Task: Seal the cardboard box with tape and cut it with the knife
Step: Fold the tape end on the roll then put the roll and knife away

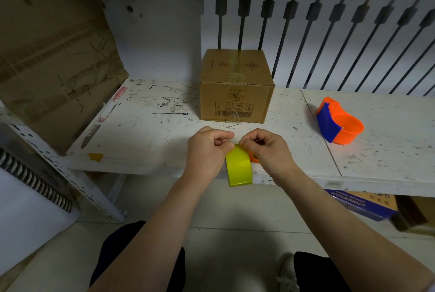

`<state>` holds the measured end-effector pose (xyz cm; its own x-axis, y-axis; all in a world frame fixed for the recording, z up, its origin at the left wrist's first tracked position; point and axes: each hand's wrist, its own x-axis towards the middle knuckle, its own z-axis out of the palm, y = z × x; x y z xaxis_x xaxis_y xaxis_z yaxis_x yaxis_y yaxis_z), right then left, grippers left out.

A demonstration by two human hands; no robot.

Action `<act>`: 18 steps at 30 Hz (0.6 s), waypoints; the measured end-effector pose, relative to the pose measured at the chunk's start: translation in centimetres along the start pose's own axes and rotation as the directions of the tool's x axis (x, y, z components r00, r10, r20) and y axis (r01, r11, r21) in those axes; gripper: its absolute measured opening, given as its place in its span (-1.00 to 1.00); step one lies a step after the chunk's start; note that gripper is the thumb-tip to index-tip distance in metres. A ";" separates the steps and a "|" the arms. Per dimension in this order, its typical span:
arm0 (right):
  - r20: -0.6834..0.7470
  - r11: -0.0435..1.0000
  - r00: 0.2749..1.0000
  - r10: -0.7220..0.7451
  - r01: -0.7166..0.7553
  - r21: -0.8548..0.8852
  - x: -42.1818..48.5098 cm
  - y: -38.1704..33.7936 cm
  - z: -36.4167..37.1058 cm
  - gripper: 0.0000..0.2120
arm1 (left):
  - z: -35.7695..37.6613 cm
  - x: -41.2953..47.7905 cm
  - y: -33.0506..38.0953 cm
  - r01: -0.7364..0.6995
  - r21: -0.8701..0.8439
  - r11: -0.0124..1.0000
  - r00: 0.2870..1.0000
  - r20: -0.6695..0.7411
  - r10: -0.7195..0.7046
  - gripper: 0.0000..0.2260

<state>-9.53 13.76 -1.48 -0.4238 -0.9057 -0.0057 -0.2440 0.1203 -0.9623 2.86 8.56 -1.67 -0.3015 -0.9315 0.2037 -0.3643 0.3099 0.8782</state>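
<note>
A closed cardboard box [236, 89] stands at the back of the white table [146, 126], with clear tape along its top seam and down its front. Near the table's front edge I hold a yellow-green roll of tape [239, 168] upright between both hands. My left hand [208, 148] pinches the roll's top left. My right hand [270, 148] pinches at the top right, fingertips close to the left hand's. A small orange object [254, 158] peeks out under my right hand; I cannot tell what it is. No knife can be made out.
An orange and blue tape dispenser [339, 124] lies on the table at the right. A large flattened cardboard sheet [54, 56] leans at the left. Boxes [367, 204] sit under the table at the right. A white railing with dark bars [329, 20] stands behind.
</note>
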 end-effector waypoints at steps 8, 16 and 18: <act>-0.027 1.000 1.000 -0.007 0.006 -0.025 0.1 0.1 0.0 -0.92 | 0.2 0.1 -0.4 -0.050 0.052 0.997 0.998 -0.036 0.052 -0.83; -0.037 0.995 0.999 -0.004 0.001 -0.096 0.1 -0.1 -0.1 -0.93 | 0.3 0.1 -0.3 -0.105 0.116 0.988 0.993 -0.038 0.110 -0.90; -0.038 0.994 0.999 -0.009 0.005 -0.106 0.1 -0.2 -0.1 -0.92 | 0.4 0.1 -0.3 -0.114 0.126 0.985 0.992 -0.038 0.120 -0.92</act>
<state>-9.63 13.68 -1.28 -0.4545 -0.8906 0.0137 -0.3372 0.1578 -0.9281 2.59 8.42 -2.06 -0.3089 -0.8942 0.3239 -0.4354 0.4357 0.7878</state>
